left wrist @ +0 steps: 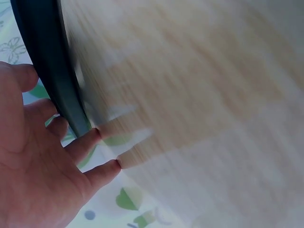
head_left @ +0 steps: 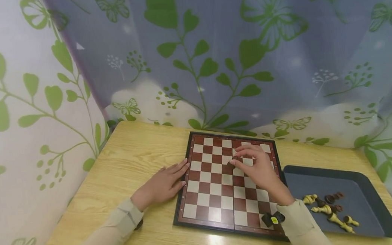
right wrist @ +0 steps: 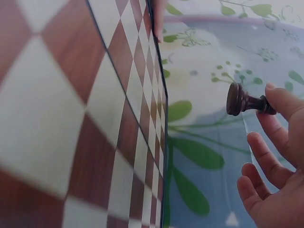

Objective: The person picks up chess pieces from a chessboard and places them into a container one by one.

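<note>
A dark brown chess piece is pinched between the thumb and fingertips of my right hand, over the far right half of the brown-and-cream chessboard. In the right wrist view its round base points away from the fingers, raised off the board, and its top is partly hidden by them. My left hand lies flat on the table, fingers straight, fingertips touching the board's left edge. The left wrist view shows these fingers beside the board's dark side.
Right of the board stands a dark grey tray holding several chess pieces lying on their sides, yellowish ones and dark ones. A seam runs across the middle of the board. Behind the wooden table hangs a leaf-and-butterfly-patterned curtain.
</note>
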Motion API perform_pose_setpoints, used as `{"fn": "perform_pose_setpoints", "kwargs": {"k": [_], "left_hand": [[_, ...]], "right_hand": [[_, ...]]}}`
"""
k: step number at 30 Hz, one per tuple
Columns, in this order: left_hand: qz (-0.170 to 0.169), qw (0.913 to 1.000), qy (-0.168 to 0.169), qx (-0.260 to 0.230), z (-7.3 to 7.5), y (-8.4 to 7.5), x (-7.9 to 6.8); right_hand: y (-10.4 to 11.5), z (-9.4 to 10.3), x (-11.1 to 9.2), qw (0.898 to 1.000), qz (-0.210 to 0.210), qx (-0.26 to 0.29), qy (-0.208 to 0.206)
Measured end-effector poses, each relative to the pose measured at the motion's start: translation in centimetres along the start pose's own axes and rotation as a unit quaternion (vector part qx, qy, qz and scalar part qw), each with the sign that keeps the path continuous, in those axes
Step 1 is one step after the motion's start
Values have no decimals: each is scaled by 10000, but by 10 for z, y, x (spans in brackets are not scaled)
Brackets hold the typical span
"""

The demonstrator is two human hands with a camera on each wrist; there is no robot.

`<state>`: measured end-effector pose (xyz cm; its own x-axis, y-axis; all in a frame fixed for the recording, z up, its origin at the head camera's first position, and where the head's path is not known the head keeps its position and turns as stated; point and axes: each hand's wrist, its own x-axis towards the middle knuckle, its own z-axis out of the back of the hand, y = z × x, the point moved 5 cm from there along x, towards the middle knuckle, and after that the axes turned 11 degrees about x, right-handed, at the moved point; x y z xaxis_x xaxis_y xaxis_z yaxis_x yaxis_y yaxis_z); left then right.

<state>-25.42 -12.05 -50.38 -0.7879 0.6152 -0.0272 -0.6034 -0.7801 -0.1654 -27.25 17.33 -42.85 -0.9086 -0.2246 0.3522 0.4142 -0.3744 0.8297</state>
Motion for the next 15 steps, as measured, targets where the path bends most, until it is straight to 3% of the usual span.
{"fn": "perform_pose_setpoints", "kwargs": {"k": [6, 15], "left_hand": [[-30, 10000, -9, 34, -3, 3, 0], [-58, 10000, -54, 49, -1, 2, 1]], "right_hand": [[-5, 23, -21, 9996, -121, 73, -249], [-11, 41, -42, 9986, -157, 75, -492]]}}
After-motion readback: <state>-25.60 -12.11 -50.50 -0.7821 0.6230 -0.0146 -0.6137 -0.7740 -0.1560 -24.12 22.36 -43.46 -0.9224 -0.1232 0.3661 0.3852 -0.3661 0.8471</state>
